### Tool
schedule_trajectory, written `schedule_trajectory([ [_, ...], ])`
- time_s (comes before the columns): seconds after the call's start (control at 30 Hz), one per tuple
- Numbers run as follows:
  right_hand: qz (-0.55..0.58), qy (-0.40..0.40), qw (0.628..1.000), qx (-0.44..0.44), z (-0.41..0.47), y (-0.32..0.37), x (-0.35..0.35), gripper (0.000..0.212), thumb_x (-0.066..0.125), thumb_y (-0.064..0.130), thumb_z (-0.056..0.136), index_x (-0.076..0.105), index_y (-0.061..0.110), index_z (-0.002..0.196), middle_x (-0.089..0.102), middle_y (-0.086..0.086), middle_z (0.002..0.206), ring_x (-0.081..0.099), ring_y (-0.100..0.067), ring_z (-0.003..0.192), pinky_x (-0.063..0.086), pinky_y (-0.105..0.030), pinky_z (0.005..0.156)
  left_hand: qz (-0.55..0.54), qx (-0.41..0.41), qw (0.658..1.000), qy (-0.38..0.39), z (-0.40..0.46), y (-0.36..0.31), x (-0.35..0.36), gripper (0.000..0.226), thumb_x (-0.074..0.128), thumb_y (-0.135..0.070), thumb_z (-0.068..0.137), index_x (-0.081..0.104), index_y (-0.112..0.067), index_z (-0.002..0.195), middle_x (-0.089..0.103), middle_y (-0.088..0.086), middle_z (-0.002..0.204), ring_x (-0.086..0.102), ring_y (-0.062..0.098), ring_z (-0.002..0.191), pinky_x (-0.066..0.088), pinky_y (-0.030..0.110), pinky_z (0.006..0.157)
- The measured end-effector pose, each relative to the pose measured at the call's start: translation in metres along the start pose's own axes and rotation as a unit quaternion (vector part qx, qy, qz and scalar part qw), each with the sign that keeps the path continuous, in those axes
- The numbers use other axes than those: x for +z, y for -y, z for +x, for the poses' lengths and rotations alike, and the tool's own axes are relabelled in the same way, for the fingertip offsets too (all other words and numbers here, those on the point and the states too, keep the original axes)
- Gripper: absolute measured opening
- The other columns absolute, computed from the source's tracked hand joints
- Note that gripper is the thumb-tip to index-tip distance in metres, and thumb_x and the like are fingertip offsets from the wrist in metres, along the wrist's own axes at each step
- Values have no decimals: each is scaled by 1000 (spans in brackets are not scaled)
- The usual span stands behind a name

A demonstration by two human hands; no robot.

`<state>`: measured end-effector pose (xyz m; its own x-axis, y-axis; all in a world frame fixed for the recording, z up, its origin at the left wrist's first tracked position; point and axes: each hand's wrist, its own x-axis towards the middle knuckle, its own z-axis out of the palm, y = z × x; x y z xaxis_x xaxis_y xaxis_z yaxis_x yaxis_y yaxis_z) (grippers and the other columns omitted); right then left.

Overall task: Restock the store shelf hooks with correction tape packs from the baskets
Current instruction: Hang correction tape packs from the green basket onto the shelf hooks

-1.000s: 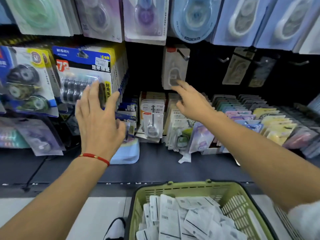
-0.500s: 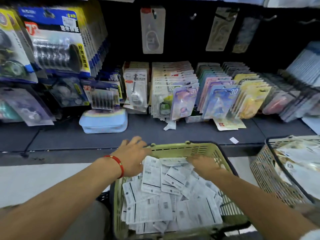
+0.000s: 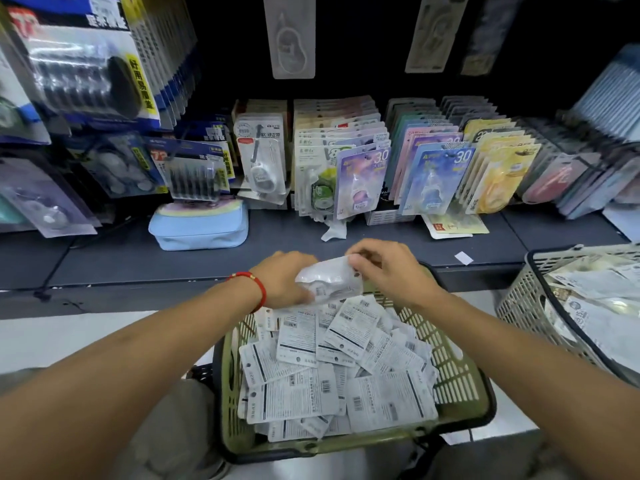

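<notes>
Now | both hands' fingers (image 3: 360, 262) grasp one pack (image 3: 329, 282) | green basket (image 3: 460, 382) full of packs

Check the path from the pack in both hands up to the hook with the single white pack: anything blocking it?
Nothing visible does. Both the left hand and the right hand hold the pack above the green basket; open shelf front lies below the hanging white pack.

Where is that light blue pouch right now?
In the head view the light blue pouch lies on the dark shelf, left of centre, below the hanging blue packs and just beyond the green basket, up from the left hand.
</notes>
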<state>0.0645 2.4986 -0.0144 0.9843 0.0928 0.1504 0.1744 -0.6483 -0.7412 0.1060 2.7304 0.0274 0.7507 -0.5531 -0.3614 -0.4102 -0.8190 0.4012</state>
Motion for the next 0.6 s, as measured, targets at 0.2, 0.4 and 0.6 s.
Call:
schedule_trajectory([
  [0.2,-344,303,883,103,-37,-46,40,62,59,49,102,42,18,152,45,-12,158,52,-33,138,45,-44,112,-150,-123,981,-20,-19,25,-4,19,75,-15,88,68,-18,105,72,6,106,69,27,104,55,36,89],
  [0.4,-411,319,854,-18,-66,-66,77,52,49,20,106,32,5,153,47,-21,147,53,-41,132,47,-48,103,-297,-165,939,-48,-30,38,-1,15,71,-3,89,71,-13,100,72,7,99,67,21,89,53,29,75],
  [0.6,-146,55,983,95,-25,-30,27,33,45,20,111,55,19,80,61,0,73,58,-16,63,44,-34,61,-388,-208,893,-96,-25,43,-2,21,65,-12,98,71,-11,119,74,14,117,70,33,111,54,48,104],
])
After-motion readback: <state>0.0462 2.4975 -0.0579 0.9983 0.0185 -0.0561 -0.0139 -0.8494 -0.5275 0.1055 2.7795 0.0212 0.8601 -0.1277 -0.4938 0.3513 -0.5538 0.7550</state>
